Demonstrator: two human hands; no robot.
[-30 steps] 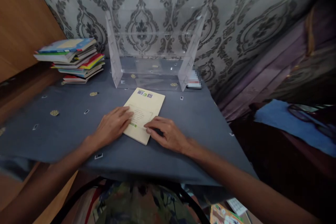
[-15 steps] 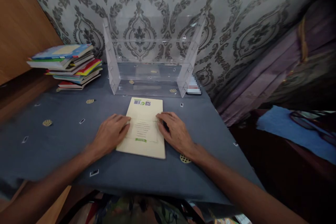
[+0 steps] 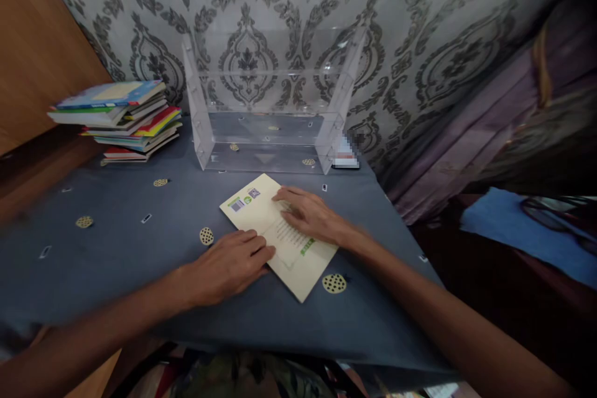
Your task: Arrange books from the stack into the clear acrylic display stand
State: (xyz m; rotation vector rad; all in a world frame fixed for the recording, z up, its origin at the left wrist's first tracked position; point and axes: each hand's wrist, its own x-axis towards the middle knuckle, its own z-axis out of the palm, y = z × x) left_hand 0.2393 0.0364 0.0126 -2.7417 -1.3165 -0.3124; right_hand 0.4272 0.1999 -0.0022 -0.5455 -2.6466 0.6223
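A pale yellow book [image 3: 298, 277] lies at a slant on the grey cloth, its printed back cover up, with a barcode, a QR code and green labels. At its lower-left edge, my left hand [image 3: 231, 266] grips it, thumb on the cover and fingers curled at the side. My right hand [image 3: 310, 214] holds the opposite edge, its fingers reaching over the cover and hiding part of the text. Behind the book stands a clear acrylic rack [image 3: 198, 118] with tiers.
A stack of books [image 3: 135, 121] sits at the back left beside a wooden panel [image 3: 46, 43]. Right of the rack is a phone-like object [image 3: 346, 158], partly pixelated. A blue cloth [image 3: 499, 224] with glasses lies off to the right, near a purple curtain [image 3: 508, 118].
Between my hands the book has turned counterclockwise, its barcode end swinging left. My left hand has moved right and nearer to me; my right hand has shifted slightly up.
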